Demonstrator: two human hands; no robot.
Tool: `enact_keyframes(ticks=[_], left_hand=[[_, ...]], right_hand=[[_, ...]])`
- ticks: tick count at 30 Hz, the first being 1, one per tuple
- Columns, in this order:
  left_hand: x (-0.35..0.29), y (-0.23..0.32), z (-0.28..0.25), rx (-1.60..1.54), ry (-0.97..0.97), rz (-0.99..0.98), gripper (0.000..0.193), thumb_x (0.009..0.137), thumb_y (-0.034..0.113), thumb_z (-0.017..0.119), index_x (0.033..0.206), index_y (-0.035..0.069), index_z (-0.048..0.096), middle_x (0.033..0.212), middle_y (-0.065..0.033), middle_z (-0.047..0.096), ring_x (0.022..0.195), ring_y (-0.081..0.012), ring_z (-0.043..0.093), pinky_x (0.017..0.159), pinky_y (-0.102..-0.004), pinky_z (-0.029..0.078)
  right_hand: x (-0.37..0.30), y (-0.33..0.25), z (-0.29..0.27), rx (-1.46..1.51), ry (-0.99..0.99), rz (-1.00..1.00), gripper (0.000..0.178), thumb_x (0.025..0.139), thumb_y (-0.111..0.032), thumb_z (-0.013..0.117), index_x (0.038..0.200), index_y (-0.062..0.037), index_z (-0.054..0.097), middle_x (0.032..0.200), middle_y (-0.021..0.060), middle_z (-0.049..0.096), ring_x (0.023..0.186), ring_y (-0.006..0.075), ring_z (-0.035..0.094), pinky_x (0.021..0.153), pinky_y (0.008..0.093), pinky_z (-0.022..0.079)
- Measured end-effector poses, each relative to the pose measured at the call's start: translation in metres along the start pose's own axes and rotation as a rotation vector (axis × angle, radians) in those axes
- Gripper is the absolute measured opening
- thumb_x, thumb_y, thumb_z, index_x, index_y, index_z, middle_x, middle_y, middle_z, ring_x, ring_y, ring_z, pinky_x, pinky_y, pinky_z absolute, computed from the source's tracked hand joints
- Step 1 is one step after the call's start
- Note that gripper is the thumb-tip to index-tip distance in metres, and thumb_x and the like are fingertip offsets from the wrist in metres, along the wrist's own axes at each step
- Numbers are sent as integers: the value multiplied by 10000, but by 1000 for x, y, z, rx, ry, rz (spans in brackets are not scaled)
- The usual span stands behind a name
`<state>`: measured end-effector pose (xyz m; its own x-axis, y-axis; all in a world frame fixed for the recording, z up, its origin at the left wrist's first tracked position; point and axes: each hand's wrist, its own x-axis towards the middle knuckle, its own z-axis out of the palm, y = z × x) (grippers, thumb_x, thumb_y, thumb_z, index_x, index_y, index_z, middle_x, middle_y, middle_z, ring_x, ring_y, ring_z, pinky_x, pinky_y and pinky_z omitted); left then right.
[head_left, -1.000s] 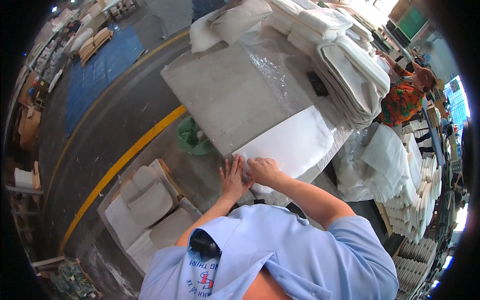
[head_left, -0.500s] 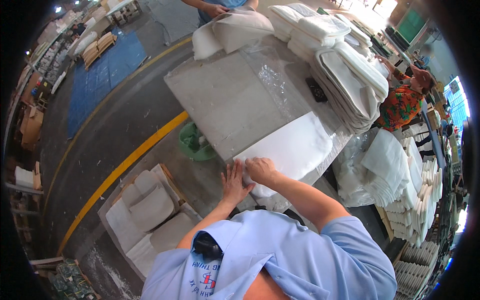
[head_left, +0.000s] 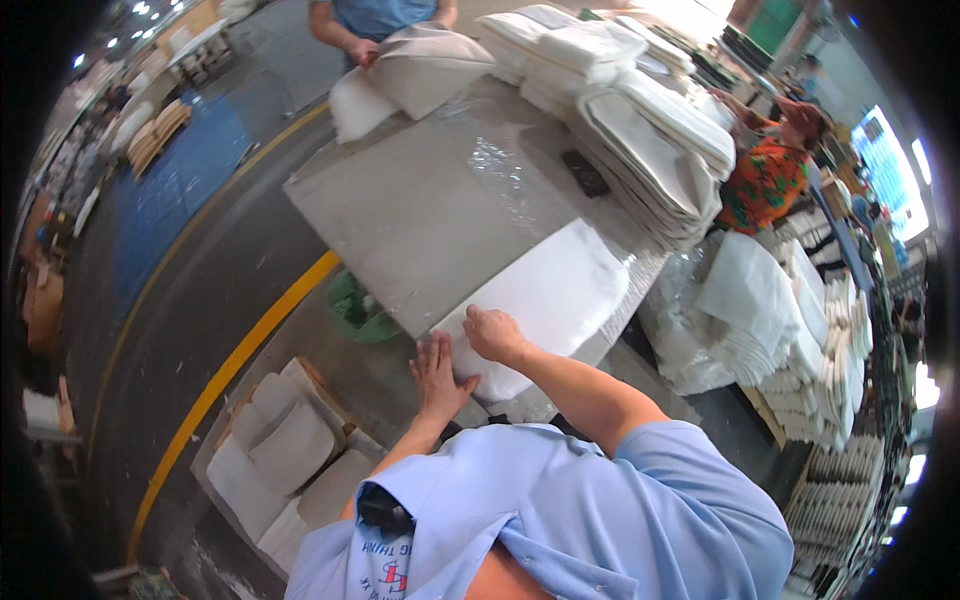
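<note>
Since the earlier frame, the right hand (head_left: 495, 335) has shifted slightly farther from the left hand (head_left: 437, 378), inward over the white sheet (head_left: 550, 300), and the whole view has swung so that everything sits farther left. That seems to leave the left hand alone at the sheet's near left edge, with more of its white corner showing between the hands.

From the left, a blue ground cover (head_left: 175, 190) lies beyond a yellow floor line (head_left: 235, 390). Pale pads (head_left: 290, 450) rest low down, and a green basket (head_left: 360, 310) stands near the table (head_left: 400, 220). Across the table, a co-worker's hand (head_left: 362, 52) touches a grey-white cushion piece (head_left: 435, 70).

The left hand lies flat with its fingers spread apart, touching the edge and clamped on nothing. The right hand is curled, fingers drawn together against the sheet; whether it pinches the sheet or something small, I cannot tell. The white sheet lies flat along the table's near side, reaching rightward past both hands.

Beyond it sit a small black object (head_left: 585, 173) and a stack of folded pads (head_left: 650, 150). Farther right are clear plastic wrapping (head_left: 680, 320), a person in an orange patterned shirt (head_left: 762, 185) and piled white pieces (head_left: 830, 350).
</note>
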<state>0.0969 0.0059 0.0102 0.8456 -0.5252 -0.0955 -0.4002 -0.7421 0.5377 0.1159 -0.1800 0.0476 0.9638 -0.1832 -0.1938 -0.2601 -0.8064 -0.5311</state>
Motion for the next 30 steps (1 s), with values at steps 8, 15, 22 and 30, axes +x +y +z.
enact_keyframes(ticks=[8,15,22,30], left_hand=[[21,13,9,86,89,312,826,995,456,626,1654,53,334,1754,-218,183,1601,-516,121,1271,-677,98],[48,52,24,180,166,380,771,1017,443,571,1645,54,351,1717,-312,188,1584,-540,148,1269,-677,115],[56,53,26,212,152,305,757,1032,468,558,1657,97,348,1730,-292,168,1580,-543,154,1266,-676,129],[84,87,30,237,186,122,671,1057,432,531,1645,138,396,1741,-229,203,1571,-548,173,1272,-659,132]], right_hand=[[-56,53,-49,529,325,235,353,977,-319,734,929,16,632,792,148,706,715,199,640,649,398,514],[-138,129,-74,555,621,381,208,954,-190,781,964,-66,613,779,-16,607,709,89,545,619,295,455],[-159,154,-92,618,486,505,236,931,-245,786,969,-45,668,769,31,644,730,126,587,675,328,488],[-43,219,-162,360,433,250,223,971,-254,694,1066,-55,728,821,65,691,744,162,599,717,325,482]])
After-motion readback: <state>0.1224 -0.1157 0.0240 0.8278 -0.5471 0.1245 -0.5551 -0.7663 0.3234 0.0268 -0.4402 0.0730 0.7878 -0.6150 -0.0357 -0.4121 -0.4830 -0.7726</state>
